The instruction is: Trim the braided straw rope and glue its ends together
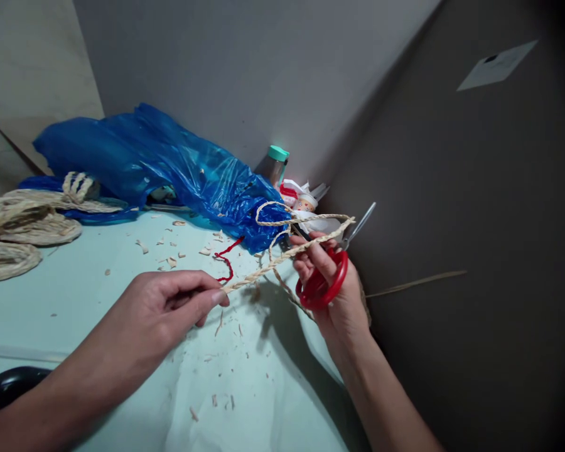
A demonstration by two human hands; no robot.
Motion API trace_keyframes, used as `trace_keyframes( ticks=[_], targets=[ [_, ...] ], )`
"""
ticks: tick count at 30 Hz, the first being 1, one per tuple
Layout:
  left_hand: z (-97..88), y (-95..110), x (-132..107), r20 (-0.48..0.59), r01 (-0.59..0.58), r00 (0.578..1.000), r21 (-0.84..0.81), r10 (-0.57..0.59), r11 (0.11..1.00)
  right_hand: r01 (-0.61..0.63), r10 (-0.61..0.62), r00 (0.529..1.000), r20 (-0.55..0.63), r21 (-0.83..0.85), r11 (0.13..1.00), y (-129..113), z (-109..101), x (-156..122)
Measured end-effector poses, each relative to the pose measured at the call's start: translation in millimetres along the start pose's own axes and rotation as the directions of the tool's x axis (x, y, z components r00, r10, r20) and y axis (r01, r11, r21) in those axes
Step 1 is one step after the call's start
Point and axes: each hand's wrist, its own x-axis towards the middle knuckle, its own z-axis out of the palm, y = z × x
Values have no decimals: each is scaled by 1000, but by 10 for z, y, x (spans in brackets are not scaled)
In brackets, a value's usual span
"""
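A pale braided straw cord (258, 272) stretches between my two hands above the table. My left hand (162, 311) is closed, pinching the cord's near end between thumb and fingers. In my right hand (343, 307) is a pair of scissors with red handles (316, 294), hooked over the fingers, blades pointing up and away. The cord also passes along the right fingers, and its far part loops back toward the blue bag. More cord hangs below the right hand. A piece of red yarn (225, 257) lies wavy on the tabletop just beyond my left fingertips.
A crumpled blue plastic bag (183, 163) lies along the back wall. Coiled straw braids (32, 216) rest at the left. A green-lidded bottle (277, 154) and a patterned cup (305, 202) stand in the corner. Straw scraps dot the pale green tabletop (122, 251). A dark wall rises close at right.
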Motion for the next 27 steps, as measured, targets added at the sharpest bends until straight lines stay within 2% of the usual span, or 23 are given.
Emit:
trace_keyframes(
  ticks=[5,11,16,19,27],
  targets=[
    [22,-13,-32,22,-23,999,6,23,1000,-84,105,977,185,-117,990,135,170,-268],
    [70,-16,-76,101,-146,984,-13,146,989,-160,168,982,87,-92,983,134,155,-248],
    [60,-79,-92,170,-137,978,69,123,988,-51,54,997,58,-62,997,72,70,-126],
    [54,-88,-89,174,-174,971,59,162,983,-17,18,999,35,-52,998,50,35,-87],
    [55,-67,-120,101,-266,958,-21,267,964,-33,36,998,60,-47,998,79,40,-91]
  ],
)
